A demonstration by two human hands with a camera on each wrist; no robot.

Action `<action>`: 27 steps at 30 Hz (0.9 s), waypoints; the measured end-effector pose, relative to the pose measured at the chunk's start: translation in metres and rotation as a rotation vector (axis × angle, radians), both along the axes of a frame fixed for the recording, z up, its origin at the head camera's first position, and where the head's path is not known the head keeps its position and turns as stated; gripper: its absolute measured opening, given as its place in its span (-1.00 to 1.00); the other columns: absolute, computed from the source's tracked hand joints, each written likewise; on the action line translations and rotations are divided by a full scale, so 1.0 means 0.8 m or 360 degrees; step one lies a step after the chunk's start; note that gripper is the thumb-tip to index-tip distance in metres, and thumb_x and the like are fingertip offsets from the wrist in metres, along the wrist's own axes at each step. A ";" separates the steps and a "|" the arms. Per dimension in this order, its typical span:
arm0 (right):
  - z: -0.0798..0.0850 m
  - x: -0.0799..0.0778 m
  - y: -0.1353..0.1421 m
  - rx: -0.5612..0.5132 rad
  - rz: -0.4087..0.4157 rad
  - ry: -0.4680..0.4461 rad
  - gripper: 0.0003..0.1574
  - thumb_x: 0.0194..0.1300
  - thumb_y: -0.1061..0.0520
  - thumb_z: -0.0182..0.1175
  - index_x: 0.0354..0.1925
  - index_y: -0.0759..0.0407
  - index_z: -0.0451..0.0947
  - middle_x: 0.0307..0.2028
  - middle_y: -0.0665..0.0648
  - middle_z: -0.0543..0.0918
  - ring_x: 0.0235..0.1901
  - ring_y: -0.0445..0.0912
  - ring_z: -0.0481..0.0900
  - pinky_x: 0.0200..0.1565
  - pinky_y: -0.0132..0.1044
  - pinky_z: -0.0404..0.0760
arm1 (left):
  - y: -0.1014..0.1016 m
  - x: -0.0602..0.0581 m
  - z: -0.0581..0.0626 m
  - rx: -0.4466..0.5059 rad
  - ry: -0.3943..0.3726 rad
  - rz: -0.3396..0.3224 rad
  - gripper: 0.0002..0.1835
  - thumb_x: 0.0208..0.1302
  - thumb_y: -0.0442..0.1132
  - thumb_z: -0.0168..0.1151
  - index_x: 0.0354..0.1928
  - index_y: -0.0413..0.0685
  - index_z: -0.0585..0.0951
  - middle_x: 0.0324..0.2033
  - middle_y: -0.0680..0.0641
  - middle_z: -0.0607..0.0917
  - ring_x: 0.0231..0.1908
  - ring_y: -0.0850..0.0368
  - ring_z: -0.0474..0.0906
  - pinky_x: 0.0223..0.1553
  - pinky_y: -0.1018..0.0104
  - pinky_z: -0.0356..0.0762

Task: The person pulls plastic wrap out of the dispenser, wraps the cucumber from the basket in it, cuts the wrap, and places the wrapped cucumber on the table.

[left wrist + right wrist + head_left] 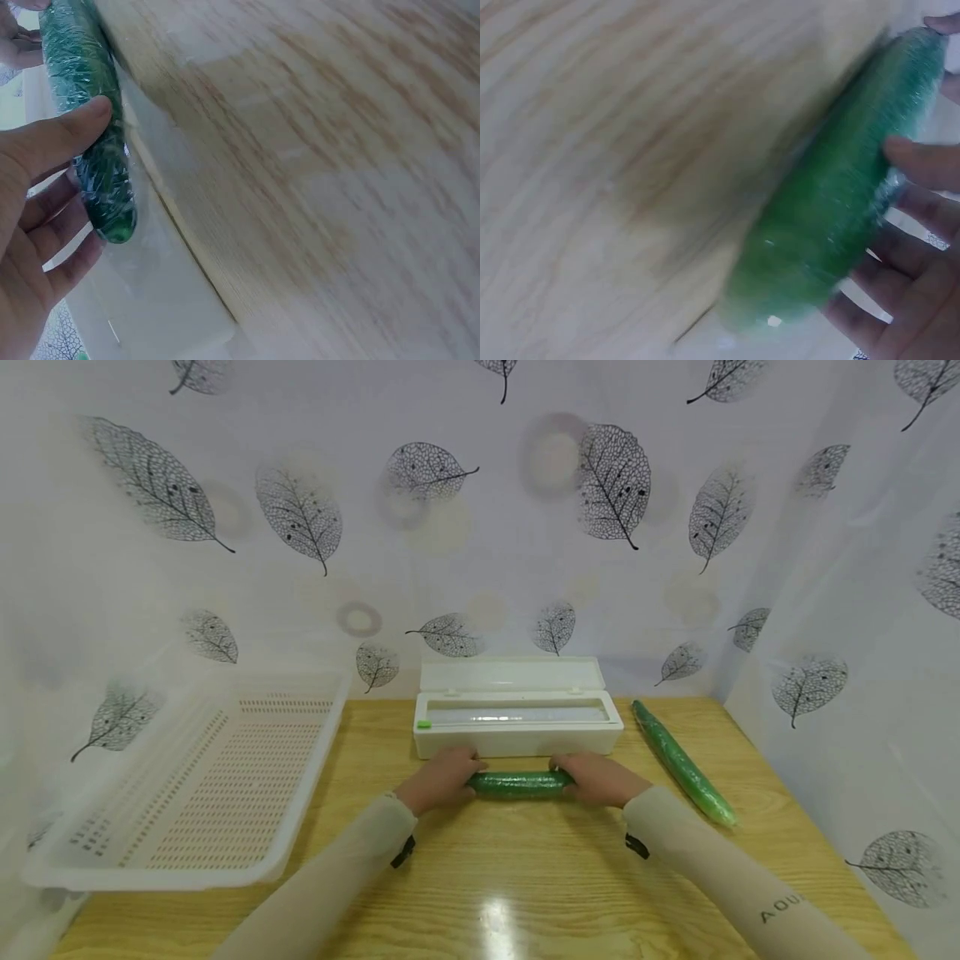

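A cucumber (521, 784) wrapped in clear film lies crosswise between my two hands, in front of a white cling film dispenser (517, 742). My left hand (444, 779) grips its left end; in the left wrist view the thumb (88, 120) presses on the wrinkled film, with the other fingers on the far side. At the opposite end my right hand (598, 778) holds the cucumber (829, 202), thumb on top and fingers curled behind. The dispenser's lid (512, 675) is raised, and a film roll (517, 715) shows inside.
Another cucumber (682, 764) lies slanted on the wooden table (525, 860) to the right of the dispenser. A white perforated basket (303, 793) stands at the left. Behind the table hangs a white leaf-patterned curtain (480, 560), which also runs along the right side.
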State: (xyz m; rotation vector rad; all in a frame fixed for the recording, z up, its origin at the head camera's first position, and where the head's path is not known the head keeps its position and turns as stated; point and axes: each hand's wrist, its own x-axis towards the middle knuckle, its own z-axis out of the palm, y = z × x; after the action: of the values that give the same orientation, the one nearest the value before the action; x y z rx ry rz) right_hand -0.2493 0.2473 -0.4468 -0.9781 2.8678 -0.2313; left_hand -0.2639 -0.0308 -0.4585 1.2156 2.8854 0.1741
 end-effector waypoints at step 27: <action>-0.004 -0.008 -0.010 -0.0077 0.0016 0.0089 -0.58 0.09 0.15 0.34 -0.08 0.16 0.43 -0.16 0.12 0.63 -0.15 0.01 0.60 -0.11 -0.13 0.60 | -0.009 -0.008 -0.012 0.0249 -0.0148 -0.0040 -0.65 0.08 -0.37 0.33 -0.03 -0.14 0.61 -0.12 -0.06 0.70 -0.12 0.09 0.61 0.00 0.24 0.57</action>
State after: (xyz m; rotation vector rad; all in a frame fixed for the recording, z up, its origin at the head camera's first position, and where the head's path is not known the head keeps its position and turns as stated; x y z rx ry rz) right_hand -0.2557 0.2391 -0.4504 -1.0232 2.9198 -0.2778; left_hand -0.2699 -0.0382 -0.4680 1.2290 2.8208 0.4516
